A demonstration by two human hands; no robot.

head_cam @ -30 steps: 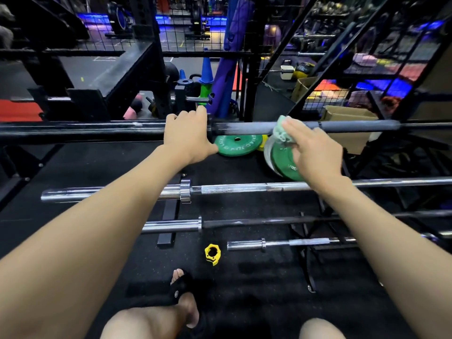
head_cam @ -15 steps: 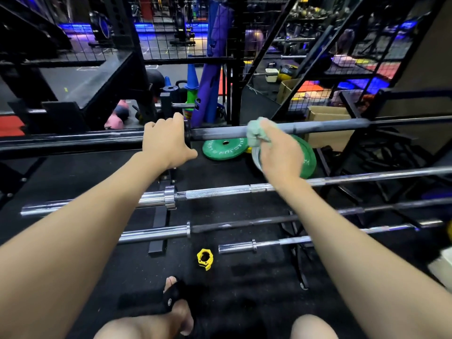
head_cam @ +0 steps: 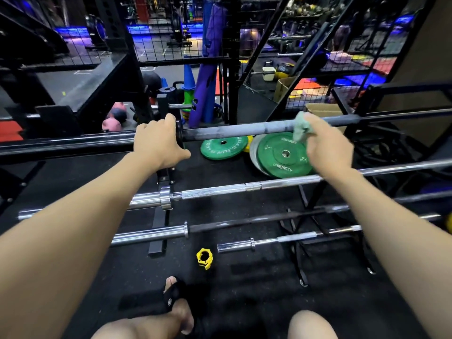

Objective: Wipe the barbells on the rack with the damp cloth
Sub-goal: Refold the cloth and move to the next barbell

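Note:
A dark barbell (head_cam: pixel 244 130) lies across the top of the rack, running left to right. My left hand (head_cam: pixel 157 144) grips it at the collar, fingers curled over the bar. My right hand (head_cam: pixel 326 145) holds a pale green cloth (head_cam: pixel 301 128) wrapped against the same bar, further right on the dull grey shaft. Below hang a chrome barbell (head_cam: pixel 220 190), a dark-shafted barbell (head_cam: pixel 244 222) and a shorter chrome bar (head_cam: pixel 281 241).
Green weight plates (head_cam: pixel 281 155) lean on the floor behind the rack. A yellow collar clamp (head_cam: pixel 204 258) lies on the black mat near my sandalled foot (head_cam: pixel 176 304). Black mesh racking (head_cam: pixel 186 28) and cardboard boxes (head_cam: pixel 322 110) stand beyond.
My right hand and the cloth slid left along the top bar toward my left hand, then back to the right. My left hand kept its grip at the collar.

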